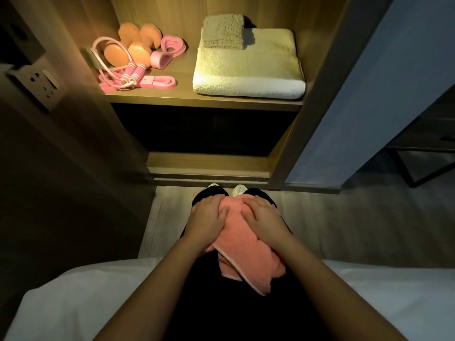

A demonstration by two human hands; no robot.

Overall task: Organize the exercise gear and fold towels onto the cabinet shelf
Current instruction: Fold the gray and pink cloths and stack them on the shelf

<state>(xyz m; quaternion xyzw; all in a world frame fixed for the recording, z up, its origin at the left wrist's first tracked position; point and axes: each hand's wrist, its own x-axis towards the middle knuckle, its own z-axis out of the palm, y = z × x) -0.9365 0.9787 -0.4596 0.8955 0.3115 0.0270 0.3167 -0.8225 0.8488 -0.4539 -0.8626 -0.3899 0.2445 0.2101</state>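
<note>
- A person sits on the edge of a white bed (pixel 73 299), looking down at their own lap and at an open wooden cabinet straight ahead.
- A pink towel (pixel 242 244) lies across the person's lap, over dark trousers. It is partly folded and rumpled, with a pale trimmed edge hanging towards the near side.
- The left hand (pixel 208 221) lies palm down on the left part of the pink towel, fingers spread and lightly curled over the cloth.
- The right hand (pixel 263 221) lies palm down on the right part of the same towel, fingers also spread. Both hands press on the towel; whether either one pinches the cloth cannot be told.
- Two light shoe tips (pixel 237 190) show just beyond the knees, on a pale wood floor.
- The lit cabinet shelf (pixel 187 98) holds things on both sides.
- On the right side of the shelf lies a large folded white towel (pixel 248 70), and a smaller folded grey towel (pixel 224 32) sits on top of it, towards the back.
- On the left side stand orange dumbbells (pixel 134 44), close together.
- A pink jump rope (pixel 118 75) lies coiled in front of the dumbbells, its handles side by side.
- Pink resistance bands (pixel 170 49) lie just right of the dumbbells.
- A wall socket (pixel 40 83) is on the dark wall to the left of the cabinet.
</note>
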